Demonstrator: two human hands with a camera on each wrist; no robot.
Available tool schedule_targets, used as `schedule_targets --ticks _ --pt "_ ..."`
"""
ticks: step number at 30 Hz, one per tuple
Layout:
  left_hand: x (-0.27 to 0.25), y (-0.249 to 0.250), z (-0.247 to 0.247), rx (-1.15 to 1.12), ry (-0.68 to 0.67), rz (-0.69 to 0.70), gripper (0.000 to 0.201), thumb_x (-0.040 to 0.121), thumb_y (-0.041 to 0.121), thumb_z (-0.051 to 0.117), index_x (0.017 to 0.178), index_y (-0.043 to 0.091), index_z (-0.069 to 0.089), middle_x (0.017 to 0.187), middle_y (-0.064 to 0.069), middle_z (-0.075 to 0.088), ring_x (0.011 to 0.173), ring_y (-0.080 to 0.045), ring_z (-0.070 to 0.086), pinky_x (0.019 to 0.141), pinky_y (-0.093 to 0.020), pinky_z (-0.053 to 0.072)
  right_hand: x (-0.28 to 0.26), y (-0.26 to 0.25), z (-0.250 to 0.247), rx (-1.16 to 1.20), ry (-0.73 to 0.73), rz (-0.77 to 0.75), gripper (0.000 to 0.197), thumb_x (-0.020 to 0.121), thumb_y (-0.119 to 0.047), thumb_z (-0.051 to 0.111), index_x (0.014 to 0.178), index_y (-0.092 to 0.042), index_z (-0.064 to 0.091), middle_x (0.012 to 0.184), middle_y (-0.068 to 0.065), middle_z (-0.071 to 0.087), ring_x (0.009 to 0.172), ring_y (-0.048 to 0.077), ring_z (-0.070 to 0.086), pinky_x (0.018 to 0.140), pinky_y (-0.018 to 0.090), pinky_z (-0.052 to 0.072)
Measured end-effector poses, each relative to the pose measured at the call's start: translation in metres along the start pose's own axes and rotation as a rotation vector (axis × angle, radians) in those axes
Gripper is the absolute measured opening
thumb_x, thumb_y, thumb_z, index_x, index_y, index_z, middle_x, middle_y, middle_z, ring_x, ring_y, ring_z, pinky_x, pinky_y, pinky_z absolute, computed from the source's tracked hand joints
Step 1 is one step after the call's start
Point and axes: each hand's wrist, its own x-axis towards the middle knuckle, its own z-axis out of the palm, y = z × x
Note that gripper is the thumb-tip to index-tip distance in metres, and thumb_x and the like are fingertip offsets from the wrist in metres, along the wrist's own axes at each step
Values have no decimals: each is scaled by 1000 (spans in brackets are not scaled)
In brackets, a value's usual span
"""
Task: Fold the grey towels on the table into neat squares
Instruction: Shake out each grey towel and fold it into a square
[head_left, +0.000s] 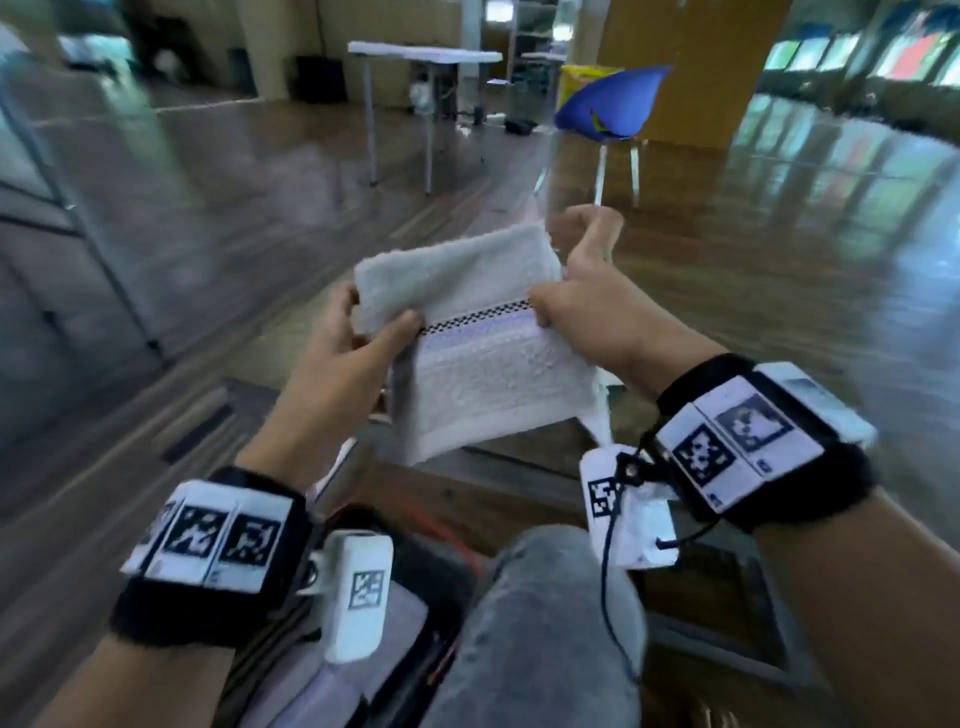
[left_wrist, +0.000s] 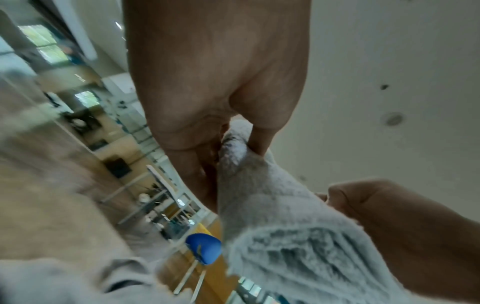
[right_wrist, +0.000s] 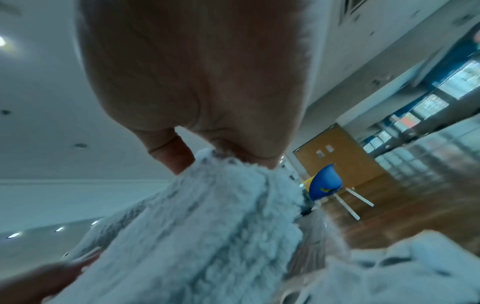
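A small pale grey towel (head_left: 478, 332) with a black-and-white checked band is held up in the air in front of me, folded over. My left hand (head_left: 363, 332) pinches its left edge between thumb and fingers. My right hand (head_left: 561, 291) pinches the right edge at the checked band, thumb on top. The left wrist view shows the left hand (left_wrist: 233, 148) nipping the fluffy towel (left_wrist: 272, 236) edge. From the right wrist, the right hand (right_wrist: 207, 156) pinches the towel (right_wrist: 194, 236) top. No table with other towels shows.
A blue chair (head_left: 608, 104) stands ahead on the shiny wooden floor, with a white folding table (head_left: 426, 54) behind it. My grey-trousered knee (head_left: 545, 613) is below the hands. A dark bag or box (head_left: 405, 597) lies by my legs.
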Motion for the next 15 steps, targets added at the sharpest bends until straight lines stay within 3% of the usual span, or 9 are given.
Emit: schedule_targets --ticks 2,5,6,8,10,12,15 --pt "-22 -32 -42 -29 150 -69 17 93 28 66 104 34 55 90 11 72 76 -7 69 50 -25 52 8 -4 57 -57 -143 38 65 89 -7 47 139 -21 7 91 -3 43 70 7 50 60 27 40" --pt "-59 -94 -92 -26 331 -262 28 89 20 63 110 36 53 102 12 70 86 -10 69 60 -28 55 10 10 151 -109 -377 144 82 95 -13 47 153 -20 -10 81 -11 32 55 6 51 45 21 34" --pt "-71 -118 -103 1 384 -336 32 89 17 61 114 35 51 106 10 69 87 -8 69 63 -26 55 7 19 181 -132 -435 179 85 95 -14 49 155 -20 -10 83 -8 39 58 10 52 47 24 35" --pt "-95 -163 -117 33 451 -480 38 90 8 58 123 24 48 114 0 66 88 -11 67 63 -27 54 -4 42 234 -162 -530 268 92 93 -14 52 156 -15 -16 103 9 55 77 20 53 63 27 39" --pt "-116 -205 -123 66 463 -618 39 89 3 58 125 10 43 117 -9 63 96 -20 64 79 -40 57 -19 72 278 -195 -598 386 98 94 -12 53 155 -13 -24 130 21 55 90 27 54 74 30 40" --pt "-134 -241 -124 153 507 -757 43 88 5 60 121 10 31 104 -10 57 90 -25 59 88 -47 52 -35 104 311 -258 -651 483 98 96 -11 53 155 -14 -25 119 20 60 83 28 59 67 34 44" --pt "-156 -289 -118 157 510 -886 39 87 3 57 114 15 32 90 -10 55 79 -26 57 78 -44 51 -56 145 347 -354 -727 566 95 96 -11 55 157 -16 -17 88 11 59 64 22 56 56 35 45"
